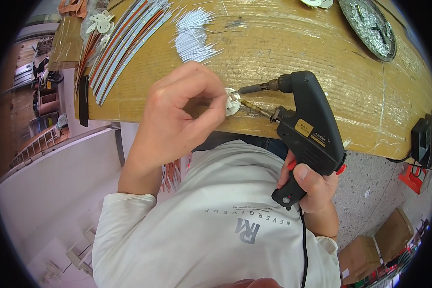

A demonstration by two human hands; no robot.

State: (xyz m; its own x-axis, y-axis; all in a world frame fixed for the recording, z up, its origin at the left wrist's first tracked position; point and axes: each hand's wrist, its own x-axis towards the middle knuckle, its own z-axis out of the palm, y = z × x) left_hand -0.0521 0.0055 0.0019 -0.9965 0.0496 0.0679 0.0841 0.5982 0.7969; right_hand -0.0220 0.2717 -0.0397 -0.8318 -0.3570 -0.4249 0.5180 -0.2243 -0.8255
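Observation:
My right hand (pixel 312 185) is wrapped round the handle of a black soldering gun (pixel 312 125) with a red trigger. The gun's dark tip and a brass-coloured tube below it point left and meet at a small white round part (pixel 233 106) near the table's front edge. My left hand (pixel 182 113) is closed in a pinch against the left side of that part. Whatever its fingertips hold is too small and too covered to name.
Behind my left hand lies a pile of thin white sticks or wires (pixel 192 38). LED strips (pixel 129 43) fan out at the far left beside white discs (pixel 100 21). A round dish (pixel 390 48) of shiny bits stands far right. The gun's black cord (pixel 304 249) hangs down my front.

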